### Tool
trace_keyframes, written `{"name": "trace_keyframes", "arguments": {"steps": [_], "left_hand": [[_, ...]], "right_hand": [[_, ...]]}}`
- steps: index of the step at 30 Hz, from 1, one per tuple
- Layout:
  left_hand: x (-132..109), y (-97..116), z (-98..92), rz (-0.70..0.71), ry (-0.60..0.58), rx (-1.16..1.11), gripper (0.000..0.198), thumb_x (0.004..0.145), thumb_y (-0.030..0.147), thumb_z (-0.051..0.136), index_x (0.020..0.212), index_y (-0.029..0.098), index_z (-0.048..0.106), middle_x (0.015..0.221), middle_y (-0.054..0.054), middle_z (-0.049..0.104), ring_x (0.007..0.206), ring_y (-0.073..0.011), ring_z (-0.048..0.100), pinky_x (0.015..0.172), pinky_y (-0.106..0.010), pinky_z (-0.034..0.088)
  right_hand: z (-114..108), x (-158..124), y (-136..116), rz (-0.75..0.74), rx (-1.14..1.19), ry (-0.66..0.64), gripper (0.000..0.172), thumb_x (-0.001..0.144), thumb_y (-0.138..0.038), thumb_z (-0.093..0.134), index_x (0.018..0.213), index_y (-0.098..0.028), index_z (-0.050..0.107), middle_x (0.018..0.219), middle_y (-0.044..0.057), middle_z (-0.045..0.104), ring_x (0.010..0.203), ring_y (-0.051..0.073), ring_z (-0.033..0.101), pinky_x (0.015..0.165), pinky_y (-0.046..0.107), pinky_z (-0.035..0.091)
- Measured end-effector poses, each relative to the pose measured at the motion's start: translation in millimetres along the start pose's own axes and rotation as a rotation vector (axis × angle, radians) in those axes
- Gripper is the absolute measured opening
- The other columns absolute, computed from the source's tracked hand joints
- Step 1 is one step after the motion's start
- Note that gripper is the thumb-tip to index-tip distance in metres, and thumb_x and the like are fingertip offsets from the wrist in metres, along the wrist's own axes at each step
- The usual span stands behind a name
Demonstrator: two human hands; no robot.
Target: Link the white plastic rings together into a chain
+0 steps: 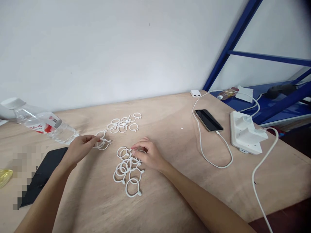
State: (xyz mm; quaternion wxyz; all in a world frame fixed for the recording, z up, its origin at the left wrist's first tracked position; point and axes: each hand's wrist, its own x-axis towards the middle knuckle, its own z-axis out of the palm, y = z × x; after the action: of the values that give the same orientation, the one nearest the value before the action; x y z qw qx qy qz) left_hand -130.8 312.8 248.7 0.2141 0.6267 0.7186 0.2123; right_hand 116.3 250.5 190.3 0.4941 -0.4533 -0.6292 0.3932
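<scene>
Grip of the left hand (79, 149) is narrow, thumb and fingertips pinched on a small bunch (103, 144) of white plastic rings, held low at the counter (170, 200) just beside the hand. Grip of the right hand (150, 157) is narrow too, its fingers curled down onto the top of the near pile (127, 171) of the same rings; whether it pinches one or only rests on it I cannot tell. That pile lies loose between the two forearms, its rings overlapping. Beyond the bunch, toward the wall, lies a far pile (122, 123), apart from both hands. Left of the left hand a clear bottle (43, 124) lies on its side, and nearer the person a black slab (42, 174) lies flat. Well to the right a phone (209, 120) lies face up, plugged into a white cable (206, 157) that loops over the counter. Beside it sits a white power strip (245, 136), and behind that stands a blue rack (233, 38).
</scene>
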Motion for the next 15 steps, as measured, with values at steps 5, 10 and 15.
{"name": "trace_keyframes", "arguments": {"steps": [5, 10, 15], "left_hand": [[-3, -1, -0.9, -0.078, -0.109, -0.136, 0.036, 0.068, 0.055, 0.055, 0.068, 0.021, 0.066, 0.076, -0.005, 0.070, 0.084, -0.0265, 0.065, 0.075, -0.034, 0.048], [-10, -2, 3.9, -0.116, -0.142, -0.336, 0.028, 0.065, 0.048, 0.062, 0.065, 0.020, 0.066, 0.078, -0.008, 0.072, 0.090, -0.0289, 0.067, 0.085, -0.034, 0.053], [-11, -7, 9.4, -0.052, -0.056, -0.312, 0.029, 0.067, 0.045, 0.061, 0.066, 0.017, 0.067, 0.073, -0.009, 0.072, 0.081, -0.0277, 0.069, 0.075, -0.035, 0.057]], "right_hand": [[0, 0, 1, -0.012, 0.002, -0.005, 0.013, 0.069, -0.010, 0.070, 0.077, -0.019, 0.073, 0.072, 0.000, 0.067, 0.075, 0.015, 0.054, 0.066, 0.027, 0.041], [1, 0, 2, -0.001, -0.002, -0.005, 0.011, 0.070, -0.012, 0.070, 0.077, -0.020, 0.073, 0.071, 0.001, 0.068, 0.075, 0.016, 0.055, 0.067, 0.027, 0.041], [1, 0, 1, 0.005, -0.004, -0.006, 0.013, 0.070, -0.010, 0.069, 0.077, -0.020, 0.073, 0.073, 0.001, 0.068, 0.076, 0.015, 0.055, 0.066, 0.027, 0.041]]}}
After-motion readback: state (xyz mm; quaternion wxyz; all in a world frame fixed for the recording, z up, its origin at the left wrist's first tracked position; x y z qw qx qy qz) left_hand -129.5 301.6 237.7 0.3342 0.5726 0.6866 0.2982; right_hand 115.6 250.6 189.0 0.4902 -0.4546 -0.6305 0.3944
